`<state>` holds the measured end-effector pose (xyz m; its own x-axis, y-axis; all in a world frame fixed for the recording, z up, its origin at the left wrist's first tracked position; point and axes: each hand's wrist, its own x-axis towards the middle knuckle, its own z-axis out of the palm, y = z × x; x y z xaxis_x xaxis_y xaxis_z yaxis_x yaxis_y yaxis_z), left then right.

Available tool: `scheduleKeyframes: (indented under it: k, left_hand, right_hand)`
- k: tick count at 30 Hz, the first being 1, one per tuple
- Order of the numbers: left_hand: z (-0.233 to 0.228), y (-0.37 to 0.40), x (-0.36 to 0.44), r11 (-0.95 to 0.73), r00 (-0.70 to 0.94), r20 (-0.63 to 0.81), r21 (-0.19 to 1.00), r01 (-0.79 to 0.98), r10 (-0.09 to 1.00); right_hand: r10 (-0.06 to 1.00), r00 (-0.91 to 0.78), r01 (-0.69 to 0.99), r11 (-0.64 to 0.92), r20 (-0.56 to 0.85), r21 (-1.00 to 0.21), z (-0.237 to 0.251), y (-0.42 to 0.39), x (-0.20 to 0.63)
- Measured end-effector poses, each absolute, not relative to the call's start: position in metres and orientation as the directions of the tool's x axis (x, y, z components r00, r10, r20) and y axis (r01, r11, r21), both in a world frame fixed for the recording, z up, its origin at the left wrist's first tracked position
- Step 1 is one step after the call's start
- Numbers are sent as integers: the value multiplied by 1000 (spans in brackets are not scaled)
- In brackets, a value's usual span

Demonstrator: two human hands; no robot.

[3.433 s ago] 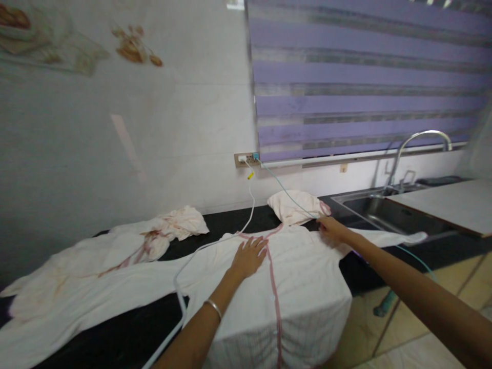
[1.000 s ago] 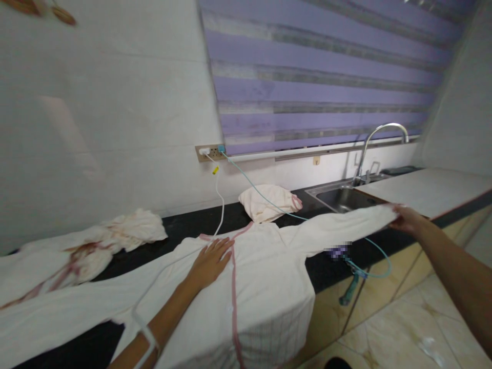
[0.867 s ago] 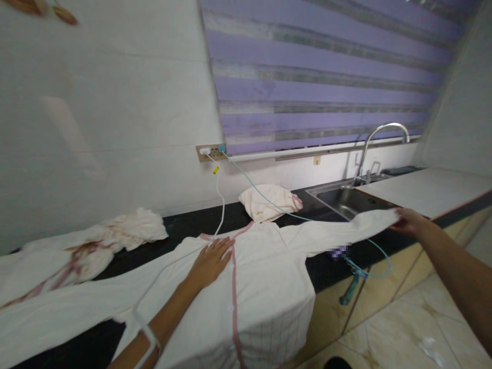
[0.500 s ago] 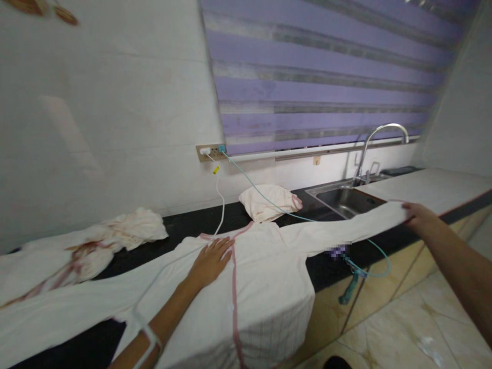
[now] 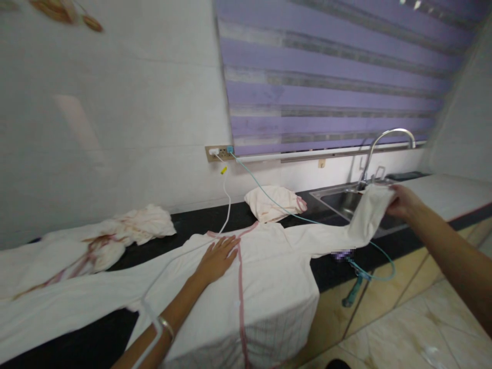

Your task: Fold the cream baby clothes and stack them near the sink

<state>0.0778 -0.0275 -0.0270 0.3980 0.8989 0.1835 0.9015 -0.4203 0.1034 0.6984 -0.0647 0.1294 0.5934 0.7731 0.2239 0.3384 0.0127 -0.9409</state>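
Observation:
A white long-sleeved shirt (image 5: 277, 277) with pink trim down its front lies spread over the dark counter, its lower part hanging past the front edge. My left hand (image 5: 217, 259) rests flat near the collar, fingers stretched out over the cloth. At the right, my right hand (image 5: 402, 202) pinches the cuff end of one sleeve and holds it raised in front of the sink, so the sleeve bends upward. The other sleeve stretches out to the left. A white cable (image 5: 229, 205) runs from the wall and across the shirt under my left forearm's side.
A stained white cloth (image 5: 92, 246) lies crumpled at the left, and a folded white garment (image 5: 272, 202) sits by the wall. Behind are a socket (image 5: 220, 152), a steel sink (image 5: 342, 200) and a faucet (image 5: 371, 154). A teal cord (image 5: 259, 187) crosses the counter and loops over its edge.
My right hand has lifted the sleeve's cuff end and brought it slightly left, so the sleeve, stretched straight before, now folds upward. My left hand stays flat on the shirt.

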Motion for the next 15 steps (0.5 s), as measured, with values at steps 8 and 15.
scheduleKeyframes:
  k: [8, 15]
  left_hand:
    - [-36, -23, 74, -464, 437, 230, 80, 882, 870]
    - [-42, -22, 75, -473, 436, 281, 79, 877, 855]
  right_hand:
    - [941, 335, -392, 182, 45, -902, 193, -61, 564]
    - [987, 153, -415, 29, -38, -909, 177, -50, 449]
